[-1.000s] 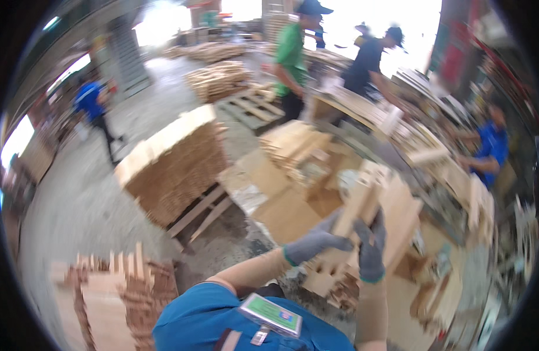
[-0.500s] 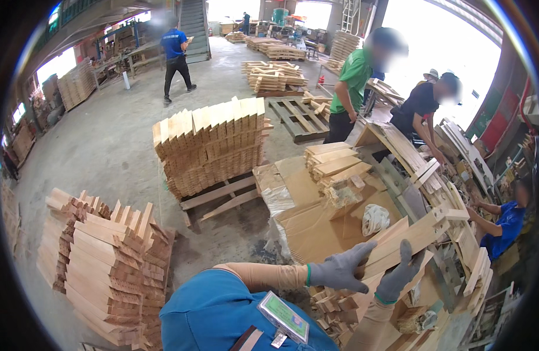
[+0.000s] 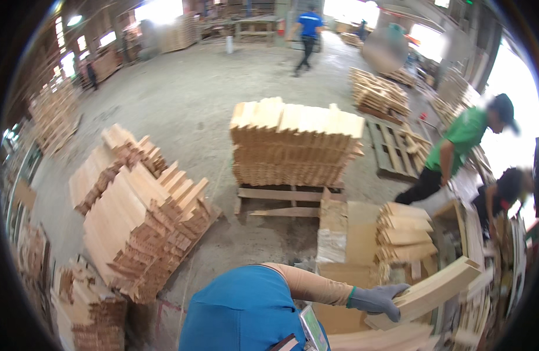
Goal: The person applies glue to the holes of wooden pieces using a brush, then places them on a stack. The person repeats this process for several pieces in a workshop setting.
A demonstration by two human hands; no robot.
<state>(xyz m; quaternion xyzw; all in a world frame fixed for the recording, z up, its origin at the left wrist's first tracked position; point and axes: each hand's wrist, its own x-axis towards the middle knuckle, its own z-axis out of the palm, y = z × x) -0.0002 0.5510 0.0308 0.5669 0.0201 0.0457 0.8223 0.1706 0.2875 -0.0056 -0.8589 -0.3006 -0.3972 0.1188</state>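
Pinching a pale wooden piece (image 3: pixel 436 289) near its lower end, a worker's gloved left hand (image 3: pixel 376 300) holds it slantwise over the right side of a cardboard-covered tabletop (image 3: pixel 362 231), the far end pointing up and away. The grip looks closed around the wood, thumb and fingers on either side; the right hand is out of sight, its state impossible to tell. With the visible hold all at one end, the long overhang could tip or twist loose if the glove slips. A careless swing could also knock the short stack of boards (image 3: pixel 405 234) just beyond, while a co-worker in green (image 3: pixel 459 149) stands farther off, beyond the stack.
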